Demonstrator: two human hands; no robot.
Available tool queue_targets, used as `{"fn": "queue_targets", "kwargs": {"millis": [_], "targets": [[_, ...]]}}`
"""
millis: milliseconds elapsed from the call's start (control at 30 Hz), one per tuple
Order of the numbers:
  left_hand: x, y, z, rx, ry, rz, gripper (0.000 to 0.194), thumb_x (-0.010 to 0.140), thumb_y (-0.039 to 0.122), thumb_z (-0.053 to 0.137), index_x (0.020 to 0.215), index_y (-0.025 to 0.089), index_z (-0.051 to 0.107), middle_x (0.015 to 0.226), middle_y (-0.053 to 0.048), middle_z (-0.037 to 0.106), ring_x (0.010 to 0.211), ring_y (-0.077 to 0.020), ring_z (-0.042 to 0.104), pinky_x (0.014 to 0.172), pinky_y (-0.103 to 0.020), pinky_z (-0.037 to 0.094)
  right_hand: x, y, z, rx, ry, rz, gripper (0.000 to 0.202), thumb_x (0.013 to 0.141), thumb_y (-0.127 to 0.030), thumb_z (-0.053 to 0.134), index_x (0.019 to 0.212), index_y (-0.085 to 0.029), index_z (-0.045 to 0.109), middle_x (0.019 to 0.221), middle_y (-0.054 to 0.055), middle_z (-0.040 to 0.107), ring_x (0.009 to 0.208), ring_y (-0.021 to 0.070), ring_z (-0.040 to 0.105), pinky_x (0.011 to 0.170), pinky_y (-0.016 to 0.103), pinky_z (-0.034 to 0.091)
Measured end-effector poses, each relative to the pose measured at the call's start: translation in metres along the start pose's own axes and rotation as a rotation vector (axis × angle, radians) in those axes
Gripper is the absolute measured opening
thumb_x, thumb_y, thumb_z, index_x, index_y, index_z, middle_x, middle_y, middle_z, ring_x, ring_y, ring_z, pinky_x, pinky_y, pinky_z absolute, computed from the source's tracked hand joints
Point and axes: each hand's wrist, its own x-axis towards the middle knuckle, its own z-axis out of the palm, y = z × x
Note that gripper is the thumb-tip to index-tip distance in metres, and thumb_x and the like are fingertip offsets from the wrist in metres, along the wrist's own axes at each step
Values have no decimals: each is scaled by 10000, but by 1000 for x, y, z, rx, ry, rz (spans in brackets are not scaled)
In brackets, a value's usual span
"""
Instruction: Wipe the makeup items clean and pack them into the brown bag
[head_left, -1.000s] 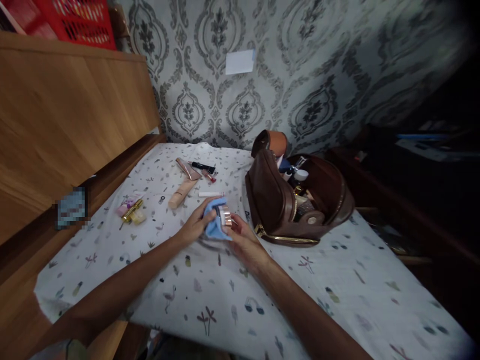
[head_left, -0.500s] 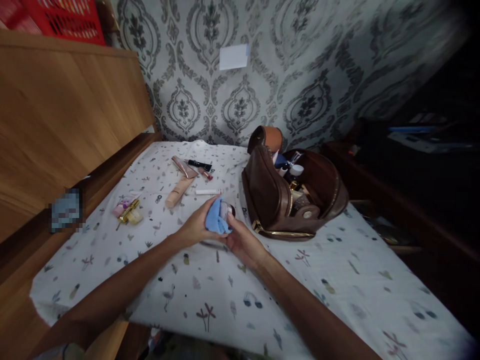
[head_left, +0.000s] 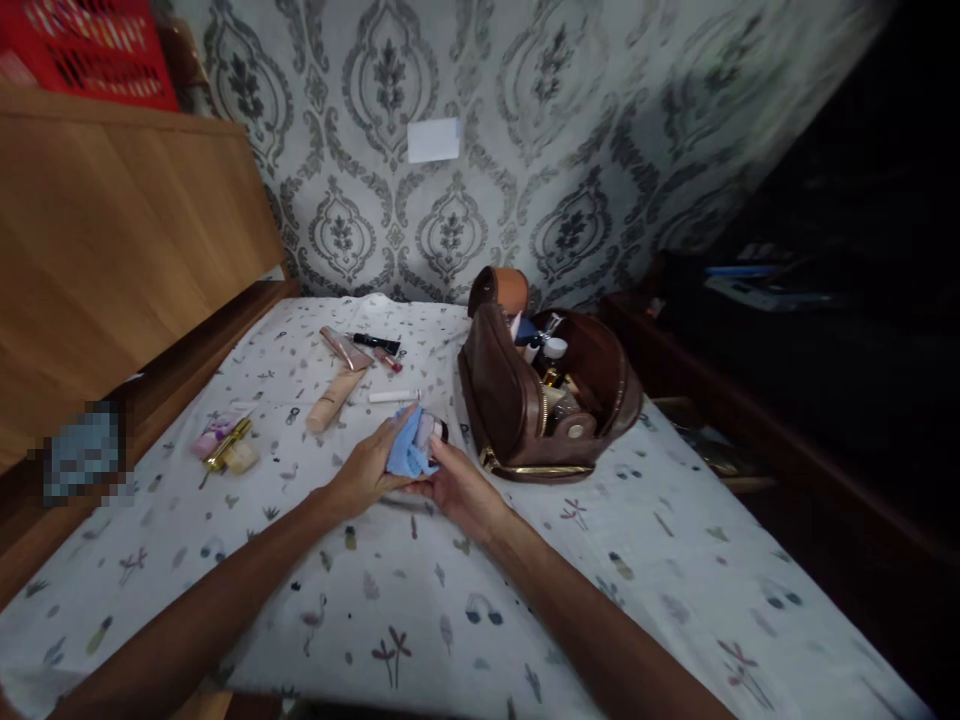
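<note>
My left hand [head_left: 365, 470] is closed on a blue cloth [head_left: 406, 448], which it presses against a small jar [head_left: 430, 434] with a dark end. The fingers of my right hand [head_left: 463, 487] wrap round the same jar from the right; its label is too small to read. Just beyond my hands lies a slim white tube [head_left: 394, 397]. Farther off are a beige squeeze tube [head_left: 335, 400], a rose-coloured tube [head_left: 345, 348], a black tube [head_left: 376, 342] and a small reddish tube [head_left: 388, 359]. The open brown bag [head_left: 499, 390] stands right of my hands, with cosmetics inside.
Small gold, yellow and purple items [head_left: 227, 447] lie at the left on the patterned white cloth [head_left: 360, 620]. A wooden cabinet [head_left: 127, 240] with a red basket [head_left: 97, 60] on top borders the left. The wallpapered wall [head_left: 450, 230] rises behind.
The view has shifted, so everything appears farther left and most things slightly lower. My hands still hold the jar and cloth together, with little change in grip.
</note>
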Motion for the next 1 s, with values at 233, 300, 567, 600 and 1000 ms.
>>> {"fn": "queue_targets", "kwargs": {"millis": [233, 300, 567, 600, 1000], "targets": [[1, 16, -6, 52, 130, 145, 371, 953, 378, 465, 1233, 206, 636, 1188, -112, 646, 1059, -253, 640, 926, -377, 522, -3, -11, 3, 64, 103, -155, 503, 652, -369, 865, 1044, -232, 581, 913, -13, 684, 734, 123, 634, 602, 222, 524], [3, 26, -10, 26, 196, 162, 296, 946, 364, 464, 1030, 185, 684, 987, -86, 677, 916, -235, 650, 819, -344, 538, -9, -18, 4, 6, 111, -190, 538, 629, -336, 874, 1052, -236, 558, 958, -2, 678, 781, 132, 637, 610, 221, 514], [39, 79, -15, 36, 306, 164, 287, 888, 243, 534, 1160, 232, 621, 1071, -62, 696, 879, -226, 672, 734, -325, 557, -62, -63, 1, -456, 10, -278, 762, 568, -240, 879, 1238, -313, 522, 1004, -6, 624, 825, 175, 613, 747, 312, 525], [47, 88, -15, 64, 271, 195, 303, 888, 233, 523, 1173, 243, 627, 1081, -61, 697, 923, -237, 671, 760, -338, 561, -72, -70, -3, -518, 16, -296, 749, 587, -247, 874, 1249, -318, 532, 994, -3, 629, 817, 181, 609, 756, 326, 525], [147, 138, 11, 524, -370, 457, 728, 763, 185, 568, 1473, 268, 433, 1470, -68, 523, 1339, -326, 493, 1013, -428, 484, -153, -186, -62, -711, 336, -647, 649, 647, -258, 841, 1245, -400, 633, 1076, 35, 711, 908, 265, 713, 781, 395, 604]]}}
